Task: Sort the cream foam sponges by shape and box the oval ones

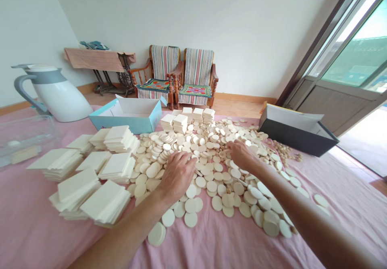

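A wide heap of pale round wooden discs (pixel 211 186) covers the middle of the pink cloth. My left hand (pixel 179 171) rests palm down on the heap's left part, its fingers slightly bent and apart over the discs. Farther right, my right hand (pixel 242 155) reaches into the heap with fingers drawn together at the tips. Whatever lies between those fingertips is too small to make out. To the left stand stacks of square wooden pieces (pixel 116 165); smaller square stacks (pixel 180 123) are behind the heap.
A light blue open box (pixel 125 123) sits behind the left stacks, near a white jug (pixel 62 99) and a clear plastic tray (pixel 27 134). At right is a dark open box (pixel 294 134) beside small wooden bits (pixel 286 152). Two chairs (pixel 196 73) stand by the wall.
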Motion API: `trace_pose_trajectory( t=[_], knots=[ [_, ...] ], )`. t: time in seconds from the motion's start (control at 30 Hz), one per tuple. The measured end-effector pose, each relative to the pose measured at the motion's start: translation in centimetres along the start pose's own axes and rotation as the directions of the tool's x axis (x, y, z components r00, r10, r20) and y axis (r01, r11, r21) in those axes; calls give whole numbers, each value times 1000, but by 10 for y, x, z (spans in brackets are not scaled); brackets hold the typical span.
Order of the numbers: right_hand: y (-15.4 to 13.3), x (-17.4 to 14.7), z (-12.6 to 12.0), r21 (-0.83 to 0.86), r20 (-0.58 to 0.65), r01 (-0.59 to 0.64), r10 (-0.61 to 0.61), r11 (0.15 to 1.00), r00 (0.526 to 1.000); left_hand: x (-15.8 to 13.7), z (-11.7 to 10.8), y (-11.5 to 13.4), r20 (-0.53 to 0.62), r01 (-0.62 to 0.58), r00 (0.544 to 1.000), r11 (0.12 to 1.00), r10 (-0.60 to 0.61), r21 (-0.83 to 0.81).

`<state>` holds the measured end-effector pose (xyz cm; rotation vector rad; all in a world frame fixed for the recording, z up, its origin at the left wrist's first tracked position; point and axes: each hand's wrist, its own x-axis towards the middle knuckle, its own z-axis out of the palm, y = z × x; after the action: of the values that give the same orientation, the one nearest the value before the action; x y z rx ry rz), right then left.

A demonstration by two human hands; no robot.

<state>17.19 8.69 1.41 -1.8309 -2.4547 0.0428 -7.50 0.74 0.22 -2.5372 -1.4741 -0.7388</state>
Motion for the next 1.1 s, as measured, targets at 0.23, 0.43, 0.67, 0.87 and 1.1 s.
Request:
trace_pose_trajectory(
  t=[0.23, 0.43, 0.67, 0.87, 1.1],
  knots=[
    [-14, -18, -33, 445, 159, 229, -328, 866, 931, -1, 1, 0, -25, 1, 1000, 1000, -1, 0],
    [-16, 3, -16, 181, -54, 106, -98, 978, 994, -1, 0, -1, -37, -2, 999, 1000, 2, -26],
    [-28, 16, 9, 61, -18, 56, -55, 997, 998, 1, -1, 0, -9, 12, 1000, 1000, -12, -25],
    [-26, 25, 9, 83, 5, 113, -114, 990, 994, 0, -1, 0, -15, 6, 1000, 1000, -6, -24],
    [-27, 26, 9, 116, -2, 113, -114, 987, 994, 0, -2, 0, -27, -1, 1000, 1000, 1, -27]
  ],
)
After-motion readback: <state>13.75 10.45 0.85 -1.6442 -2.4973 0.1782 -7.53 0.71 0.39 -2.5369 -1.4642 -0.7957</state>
